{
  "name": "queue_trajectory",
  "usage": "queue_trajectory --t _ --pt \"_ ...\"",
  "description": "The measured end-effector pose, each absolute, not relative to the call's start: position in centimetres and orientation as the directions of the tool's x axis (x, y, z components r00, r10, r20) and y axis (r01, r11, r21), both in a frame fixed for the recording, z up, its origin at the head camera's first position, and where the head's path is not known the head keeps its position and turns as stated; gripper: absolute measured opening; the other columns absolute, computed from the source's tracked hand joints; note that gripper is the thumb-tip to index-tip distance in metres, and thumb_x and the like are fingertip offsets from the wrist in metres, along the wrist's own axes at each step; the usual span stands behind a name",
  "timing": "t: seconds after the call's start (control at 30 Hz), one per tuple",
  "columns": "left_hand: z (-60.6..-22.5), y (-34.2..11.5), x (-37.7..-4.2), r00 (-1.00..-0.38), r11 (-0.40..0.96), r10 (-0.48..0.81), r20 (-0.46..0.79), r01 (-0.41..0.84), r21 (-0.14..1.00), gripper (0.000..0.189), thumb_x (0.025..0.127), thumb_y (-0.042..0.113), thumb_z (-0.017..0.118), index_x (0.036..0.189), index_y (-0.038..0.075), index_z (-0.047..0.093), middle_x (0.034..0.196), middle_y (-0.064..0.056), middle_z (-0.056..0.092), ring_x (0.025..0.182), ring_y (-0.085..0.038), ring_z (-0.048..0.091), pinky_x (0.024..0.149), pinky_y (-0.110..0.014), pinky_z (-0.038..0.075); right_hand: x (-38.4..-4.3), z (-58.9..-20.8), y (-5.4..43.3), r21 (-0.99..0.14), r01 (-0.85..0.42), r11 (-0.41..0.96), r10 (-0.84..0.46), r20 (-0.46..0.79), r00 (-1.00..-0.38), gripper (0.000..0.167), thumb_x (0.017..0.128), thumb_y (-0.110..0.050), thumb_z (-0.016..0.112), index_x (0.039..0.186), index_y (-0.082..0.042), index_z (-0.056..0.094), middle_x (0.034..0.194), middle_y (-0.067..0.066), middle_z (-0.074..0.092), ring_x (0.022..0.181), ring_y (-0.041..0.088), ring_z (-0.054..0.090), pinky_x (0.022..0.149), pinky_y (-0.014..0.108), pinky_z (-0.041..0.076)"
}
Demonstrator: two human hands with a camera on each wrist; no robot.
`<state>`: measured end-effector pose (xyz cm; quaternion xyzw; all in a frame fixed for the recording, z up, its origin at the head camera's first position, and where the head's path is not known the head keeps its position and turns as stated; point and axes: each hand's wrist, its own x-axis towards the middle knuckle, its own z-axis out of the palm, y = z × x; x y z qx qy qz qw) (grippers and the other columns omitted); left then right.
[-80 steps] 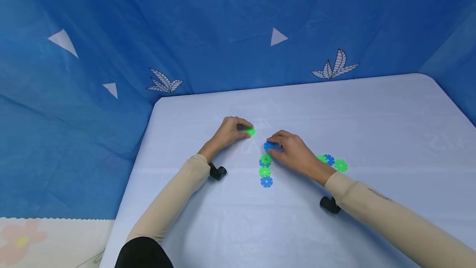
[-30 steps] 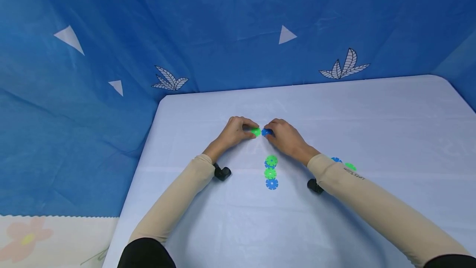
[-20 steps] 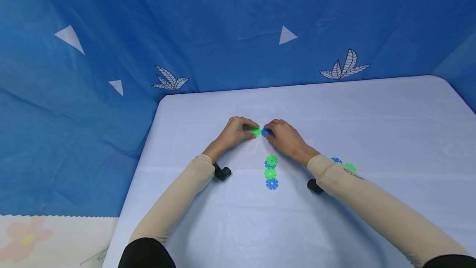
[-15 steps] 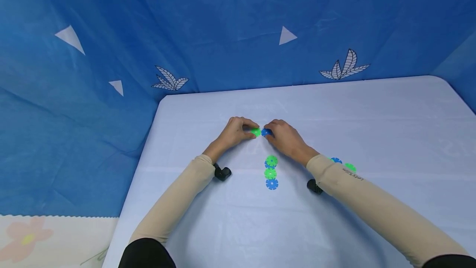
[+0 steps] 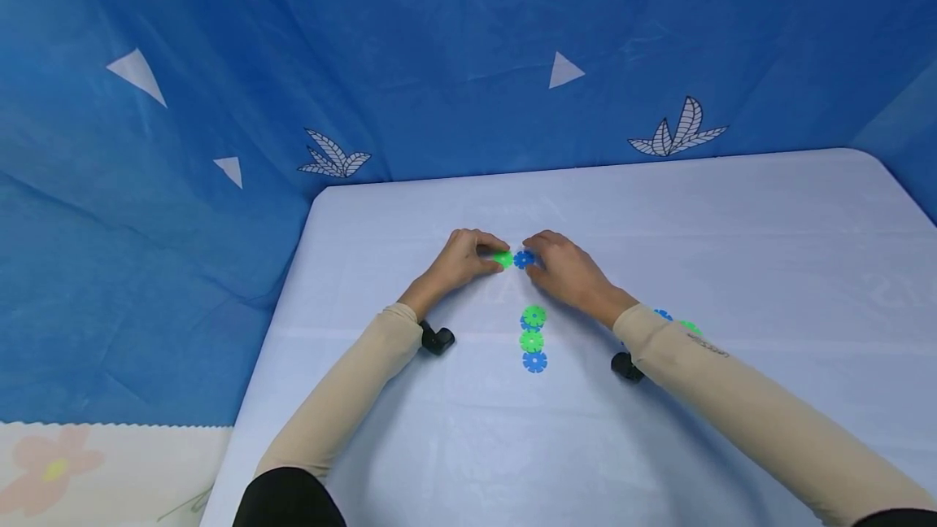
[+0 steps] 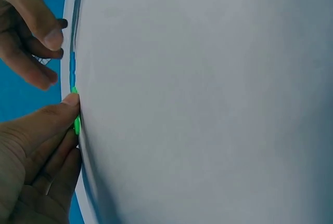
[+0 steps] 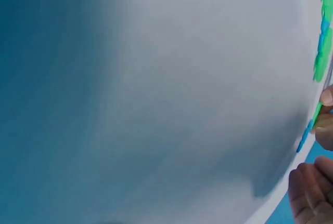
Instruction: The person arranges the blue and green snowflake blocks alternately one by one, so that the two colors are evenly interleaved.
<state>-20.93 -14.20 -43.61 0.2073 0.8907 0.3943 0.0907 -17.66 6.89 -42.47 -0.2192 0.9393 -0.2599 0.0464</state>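
Thumb and fingers of my left hand (image 5: 455,263) pinch a green notched disc (image 5: 503,259) by its edge, seen nearly edge-on in the left wrist view. Joined to its right side is a blue notched disc (image 5: 523,259). My right hand (image 5: 571,273) hovers just right of the blue disc, fingers spread apart from it; a gap shows between them in the right wrist view, where the blue disc (image 7: 305,135) sticks out from the green one. Nearer the person lies a row of overlapping discs, with a green disc (image 5: 531,341) and a blue disc (image 5: 535,361) at its near end.
Beyond the right sleeve (image 5: 703,356), a loose blue disc (image 5: 663,314) and a green disc (image 5: 690,327) are partly hidden. Black devices hang at the left wrist (image 5: 437,340) and right wrist. A blue printed curtain (image 5: 454,63) stands behind the white tabletop (image 5: 454,429).
My right hand brought the blue disc to the green one held by my left hand, and they joined. In the last half second its fingers let go and drew back slightly right.
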Motion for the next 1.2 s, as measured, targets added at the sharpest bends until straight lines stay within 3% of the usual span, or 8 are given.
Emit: queue_trajectory --t 0.4,0.73,1.2 --pt "-43.6 -14.2 -20.9 -0.897 0.599 0.441 -0.003 0.292 0.745 0.032 0.079 0.006 0.082 0.11 0.007 0.076 0.111 -0.005 0.072 0.11 -0.018 0.064 0.095 -0.029 0.048 -14.6 -42.1 8.6 -0.625 -0.435 0.649 -0.537 0.028 -0.843 0.04 0.09 -0.01 0.071 0.128 -0.003 0.063 0.122 0.011 0.064 0.105 0.025 0.059 0.094 0.045 0.049" --pt "-43.8 -14.2 -20.9 -0.899 0.612 0.437 0.0 0.297 0.733 0.032 0.079 0.008 0.083 0.11 0.008 0.076 0.112 -0.003 0.072 0.11 -0.017 0.063 0.096 -0.029 0.048 -13.0 -42.7 9.8 -0.688 -0.433 0.582 -0.625 -0.038 -0.78 0.041 0.088 -0.009 0.07 0.129 -0.01 0.065 0.13 0.005 0.063 0.124 0.026 0.054 0.103 0.049 0.043" --pt "-43.8 -14.2 -20.8 -0.9 0.617 0.435 -0.01 0.29 0.732 0.032 0.08 0.008 0.082 0.111 0.008 0.075 0.112 -0.003 0.072 0.111 -0.016 0.063 0.097 -0.029 0.047 -12.7 -43.0 10.0 -0.678 -0.454 0.578 -0.656 -0.055 -0.753 0.041 0.086 -0.009 0.074 0.127 -0.014 0.068 0.125 0.0 0.065 0.121 0.023 0.055 0.101 0.046 0.045"
